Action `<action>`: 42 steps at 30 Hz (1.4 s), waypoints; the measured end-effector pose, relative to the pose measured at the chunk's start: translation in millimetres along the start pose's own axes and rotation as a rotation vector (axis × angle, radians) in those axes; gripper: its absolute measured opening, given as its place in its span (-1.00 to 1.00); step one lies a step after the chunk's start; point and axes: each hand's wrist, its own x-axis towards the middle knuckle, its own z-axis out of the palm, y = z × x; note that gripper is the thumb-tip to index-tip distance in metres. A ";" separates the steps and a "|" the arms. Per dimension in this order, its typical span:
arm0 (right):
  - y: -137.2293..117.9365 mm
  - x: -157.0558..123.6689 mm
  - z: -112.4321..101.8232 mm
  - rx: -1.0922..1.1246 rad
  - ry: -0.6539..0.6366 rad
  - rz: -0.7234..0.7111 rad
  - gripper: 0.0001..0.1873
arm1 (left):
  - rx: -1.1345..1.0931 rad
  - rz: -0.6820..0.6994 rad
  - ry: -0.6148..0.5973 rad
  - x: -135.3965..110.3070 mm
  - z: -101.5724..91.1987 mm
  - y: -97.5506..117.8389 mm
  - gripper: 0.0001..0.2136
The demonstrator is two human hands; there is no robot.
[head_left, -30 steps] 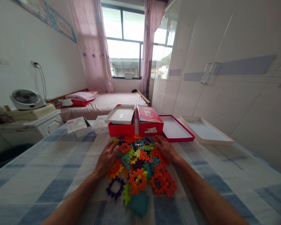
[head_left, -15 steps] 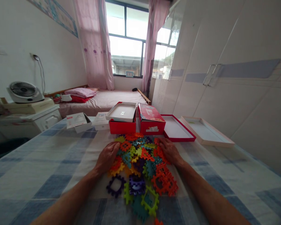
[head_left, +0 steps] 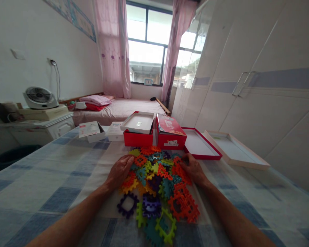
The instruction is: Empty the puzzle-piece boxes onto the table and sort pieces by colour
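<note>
A loose heap of plastic gear-edged building pieces [head_left: 154, 176] in orange, yellow, green, teal and purple lies on the checked cloth before me. My left hand [head_left: 121, 168] rests against the heap's left side, fingers stretched forward and thumb beside the pieces, holding none. On the opposite side, my right hand [head_left: 194, 168] is at the edge of the orange pieces [head_left: 181, 171], its fingertips touching or very near them; its fingers look loosely bent and apart. Nearer to me are a purple square frame piece [head_left: 128, 204], a lime-green frame piece [head_left: 166, 224] and a cluster of orange pieces [head_left: 184, 204].
Behind the heap stand a red box [head_left: 138, 139] with a white tray on top and another red box [head_left: 171, 132]. Shallow lids, one red-rimmed [head_left: 203, 144] and one cream [head_left: 237, 151], lie to the right. Small white boxes [head_left: 92, 132] sit at the left.
The view has turned slightly left. My right hand has shifted a little to the right, outward from the heap; my left hand stays at the heap's left side.
</note>
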 end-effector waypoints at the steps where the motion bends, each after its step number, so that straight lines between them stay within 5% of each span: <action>1: -0.8 0.0 -1.0 0.005 -0.007 -0.007 -0.65 | 0.002 0.004 -0.010 0.1 0.1 -0.5 -0.54; 9: -1.3 -2.6 -9.2 -0.173 -0.092 -0.112 -0.73 | 0.014 0.022 -0.034 0.6 0.5 -3.8 -0.54; 17: -1.2 1.5 -37.1 0.288 -0.026 0.161 -0.68 | 0.008 0.012 -0.041 1.7 1.9 -6.2 -0.53; 21: -6.7 -2.3 -61.0 0.562 -0.408 0.093 -0.57 | -0.001 0.009 -0.051 2.2 2.2 -8.8 -0.51; 24: -11.1 -6.8 -63.9 0.428 -0.634 0.020 -0.48 | -0.002 0.007 -0.058 2.2 1.5 -8.1 -0.50; 29: -13.3 -8.7 -55.3 0.160 -0.606 -0.067 -0.48 | 0.005 0.014 -0.053 1.9 1.1 -6.7 -0.50; 34: -8.9 -8.4 -60.5 0.429 -0.664 -0.004 -0.58 | 0.007 0.026 -0.048 2.7 2.7 -7.9 -0.52; 38: -13.0 -7.9 -64.9 0.653 -0.581 0.045 -0.53 | 0.009 0.033 -0.036 3.0 3.1 -8.0 -0.51; 42: -19.7 -10.0 -55.0 0.575 -0.572 0.044 -0.41 | 0.010 0.029 -0.035 3.1 2.8 -7.7 -0.52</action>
